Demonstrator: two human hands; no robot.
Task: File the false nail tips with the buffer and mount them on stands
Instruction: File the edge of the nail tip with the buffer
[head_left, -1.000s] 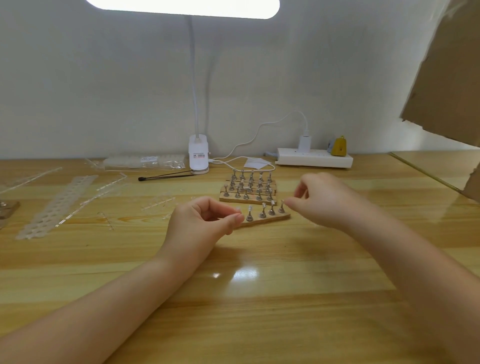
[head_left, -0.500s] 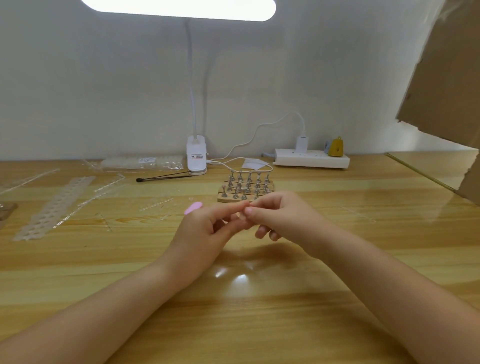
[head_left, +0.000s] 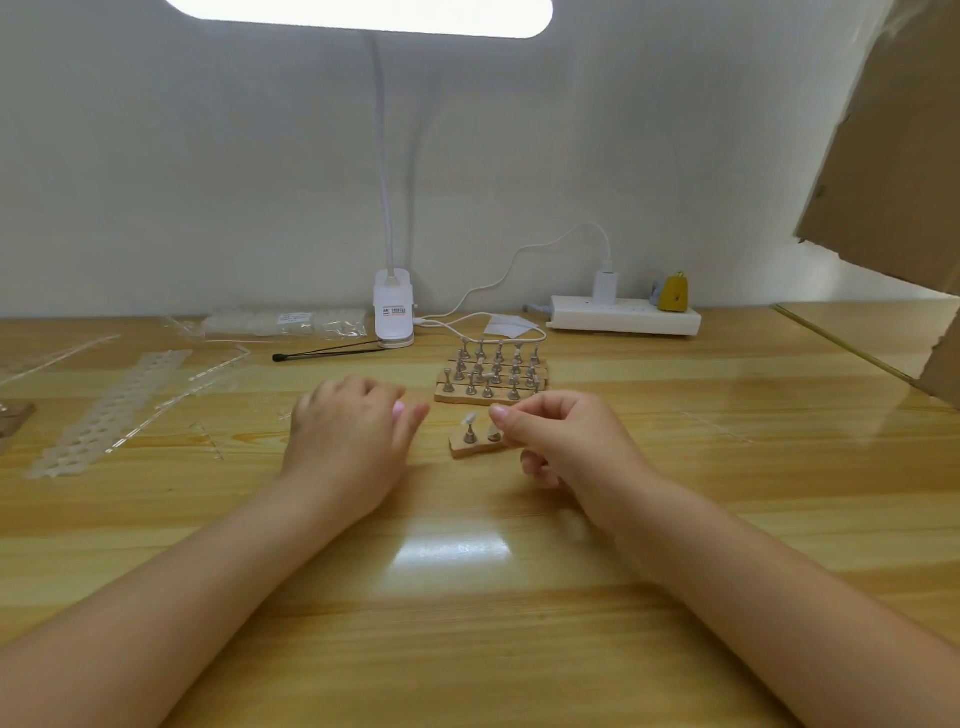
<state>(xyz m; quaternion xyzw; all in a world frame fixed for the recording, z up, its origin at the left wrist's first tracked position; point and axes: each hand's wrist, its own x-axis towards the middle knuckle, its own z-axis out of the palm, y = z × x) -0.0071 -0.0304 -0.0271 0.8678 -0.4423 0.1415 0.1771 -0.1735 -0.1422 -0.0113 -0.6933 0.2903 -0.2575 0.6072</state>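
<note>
Now, hands: both over the wooden desk (head_left: 467, 597), forearms coming in from the near edge.
Left hand (head_left: 348, 436): back up, blurred, low over the desk left of the near strip. Fingers point right and lie loosely together. A pink thing (head_left: 399, 409) peeks out by the fingers, maybe the buffer; I cannot tell whether the hand grips it.
Right hand (head_left: 566, 441): fingers curled, thumb and forefinger pinched together at the right end of the near strip, tips right at the second stand (head_left: 493, 432). What they pinch is too small to make out.
Near strip (head_left: 467, 450): short wooden base, alone, between the two hands. Its left stand (head_left: 470, 434) is upright with a pale nail tip (head_left: 471, 418) on top; the right end is hidden behind the right hand.
Far block (head_left: 491, 374): several wooden strips pushed together, rows of small metal stands, just beyond the near strip. Some stands seem to carry clear tips; hard to tell which.
Tip sheets (head_left: 111, 405): clear perforated strips lying flat, far left.
Bag (head_left: 283, 323): clear packet by the wall, left of the lamp base.
Lamp (head_left: 393, 314): white clip base at the far edge, neck rising to a lit bar overhead.
Black tool (head_left: 332, 352): thin, lying near the lamp base.
Power strip (head_left: 623, 319): white, far right against the wall, white plug and yellow plug in it.
Cardboard (head_left: 898, 156): brown sheet, upper right.
</note>
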